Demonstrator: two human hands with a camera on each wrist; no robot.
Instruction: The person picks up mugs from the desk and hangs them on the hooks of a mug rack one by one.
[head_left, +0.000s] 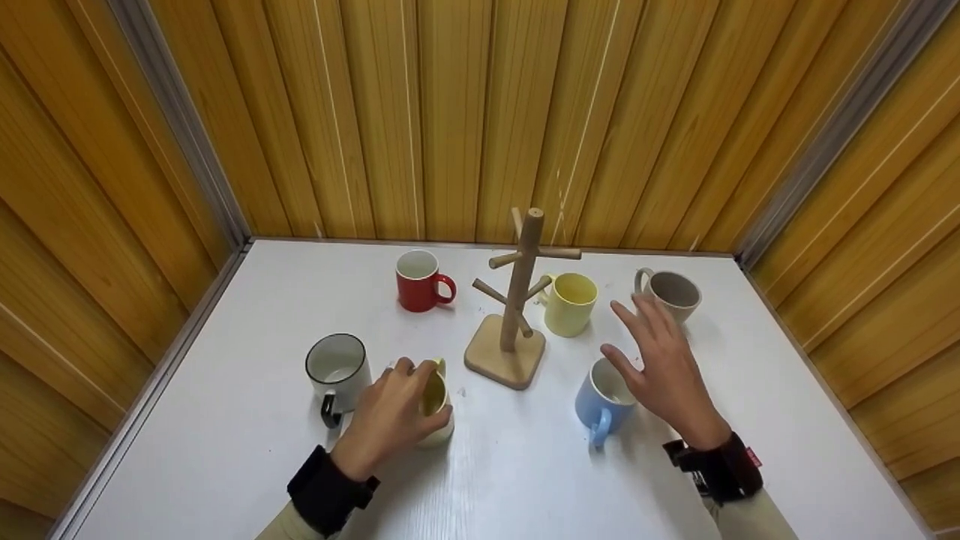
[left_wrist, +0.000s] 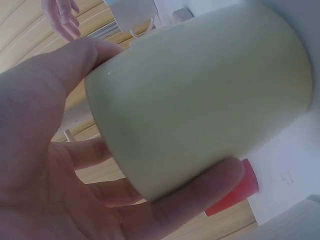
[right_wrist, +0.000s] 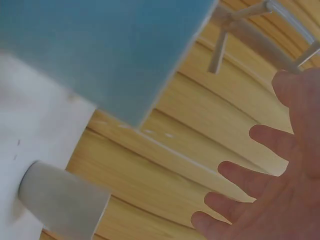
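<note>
My left hand grips a pale yellow mug around its rim, thumb on one side and fingers on the other. The mug stands upright on the table, its handle mostly hidden by the hand in the head view. With fingers spread and nothing held, my right hand hovers close to a light blue mug, whose handle points toward me. Between the hands and farther back stands a wooden mug tree with bare pegs on a square base.
Left of my left hand is a white mug with a black rim and handle. A red mug stands at the back left. Another yellow mug is right of the tree, and a grey mug farther right. Wood-panelled walls enclose the table.
</note>
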